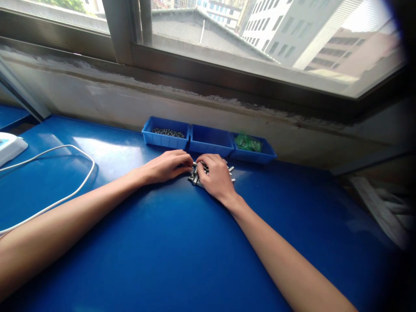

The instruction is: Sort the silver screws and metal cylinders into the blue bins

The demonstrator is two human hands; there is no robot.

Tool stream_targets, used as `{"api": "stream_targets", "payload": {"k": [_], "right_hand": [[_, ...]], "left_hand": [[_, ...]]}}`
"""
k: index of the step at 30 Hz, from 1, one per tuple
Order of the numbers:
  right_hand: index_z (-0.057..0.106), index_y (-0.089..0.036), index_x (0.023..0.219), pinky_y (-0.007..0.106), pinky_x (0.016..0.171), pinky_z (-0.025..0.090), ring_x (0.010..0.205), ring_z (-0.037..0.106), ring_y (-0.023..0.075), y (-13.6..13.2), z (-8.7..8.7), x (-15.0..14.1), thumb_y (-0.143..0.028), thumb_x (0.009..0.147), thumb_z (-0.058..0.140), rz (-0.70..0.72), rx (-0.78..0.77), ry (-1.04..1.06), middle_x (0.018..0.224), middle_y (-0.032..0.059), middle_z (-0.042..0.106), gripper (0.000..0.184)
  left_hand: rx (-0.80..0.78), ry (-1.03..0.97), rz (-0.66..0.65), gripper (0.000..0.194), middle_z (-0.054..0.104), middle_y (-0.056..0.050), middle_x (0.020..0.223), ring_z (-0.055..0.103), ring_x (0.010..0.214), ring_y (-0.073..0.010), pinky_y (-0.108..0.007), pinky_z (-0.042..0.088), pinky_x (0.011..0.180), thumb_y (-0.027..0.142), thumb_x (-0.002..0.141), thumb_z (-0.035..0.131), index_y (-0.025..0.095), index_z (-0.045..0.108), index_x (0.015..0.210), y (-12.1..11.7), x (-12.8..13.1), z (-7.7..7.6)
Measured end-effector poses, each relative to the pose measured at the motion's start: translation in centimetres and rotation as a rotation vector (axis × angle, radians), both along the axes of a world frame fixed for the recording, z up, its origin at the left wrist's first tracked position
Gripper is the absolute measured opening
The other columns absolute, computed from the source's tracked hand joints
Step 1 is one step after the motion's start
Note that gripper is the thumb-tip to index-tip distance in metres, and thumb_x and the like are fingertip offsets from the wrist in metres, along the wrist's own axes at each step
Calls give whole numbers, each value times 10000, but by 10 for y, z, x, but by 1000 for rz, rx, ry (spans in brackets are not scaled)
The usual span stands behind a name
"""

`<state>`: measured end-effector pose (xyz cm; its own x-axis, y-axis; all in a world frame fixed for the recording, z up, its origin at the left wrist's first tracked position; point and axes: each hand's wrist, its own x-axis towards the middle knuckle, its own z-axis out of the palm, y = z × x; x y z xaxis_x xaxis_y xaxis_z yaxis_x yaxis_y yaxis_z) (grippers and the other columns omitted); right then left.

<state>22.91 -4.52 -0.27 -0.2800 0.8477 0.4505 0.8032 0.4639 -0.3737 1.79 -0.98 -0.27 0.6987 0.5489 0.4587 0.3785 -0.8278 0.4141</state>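
Observation:
A small heap of short, flat metal pieces (196,179), silver and dark, lies on the blue table in front of the bins. At its left edge is my left hand (169,166), with thumb and fingertips pinched together; whatever is between them is too small to name. My right hand (216,177) arches over the heap from the right and covers much of it. Its fingers are curled down among the pieces, and what they grip is hidden. Several silver ends stick out beyond its right side.
Behind my hands stand three joined blue bins: the left bin (165,141) holds small dark metal parts, the middle bin (211,147) shows a bare floor, the right bin (255,156) holds green plastic. A white cable (86,175) loops over the table (162,260) beside a white device (11,147).

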Motion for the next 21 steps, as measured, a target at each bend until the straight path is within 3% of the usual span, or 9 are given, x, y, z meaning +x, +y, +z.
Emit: {"api": "stream_targets", "payload": {"k": [4, 11, 16, 21], "right_hand": [[688, -222, 911, 407, 897, 437, 1035, 623, 271, 0, 1, 0, -193, 950, 525, 3, -3, 0, 1043, 60, 752, 170], [689, -221, 915, 405, 899, 438, 1026, 623, 269, 1, 0, 1, -209, 954, 526, 6, -6, 0, 1037, 58, 751, 168], [691, -219, 923, 409, 904, 437, 1034, 621, 269, 0, 1, -1, -214, 957, 521, 6, -8, 10, 1038, 61, 751, 173], [692, -221, 906, 397, 902, 435, 1036, 622, 266, 0, 1, -1, -186, 935, 532, 5, -11, 23, 1027, 60, 753, 166]], "left_hand": [[56, -58, 54, 128, 693, -39, 904, 644, 816, -147, -245, 497, 763, 271, 992, 581, 179, 667, 973, -1, 0, 0], [239, -93, 41, 190, 682, -81, 1041, 651, 912, -145, -245, 515, 826, 193, 1018, 504, 185, 679, 1089, -5, 0, 2], [365, -212, 261, 222, 657, -69, 1014, 652, 878, -133, -237, 516, 815, 213, 1030, 503, 182, 663, 1181, 0, -3, 1], [434, -336, 503, 196, 659, -56, 958, 627, 798, -128, -249, 509, 780, 268, 1013, 562, 180, 732, 1052, 15, -16, 10]]}}
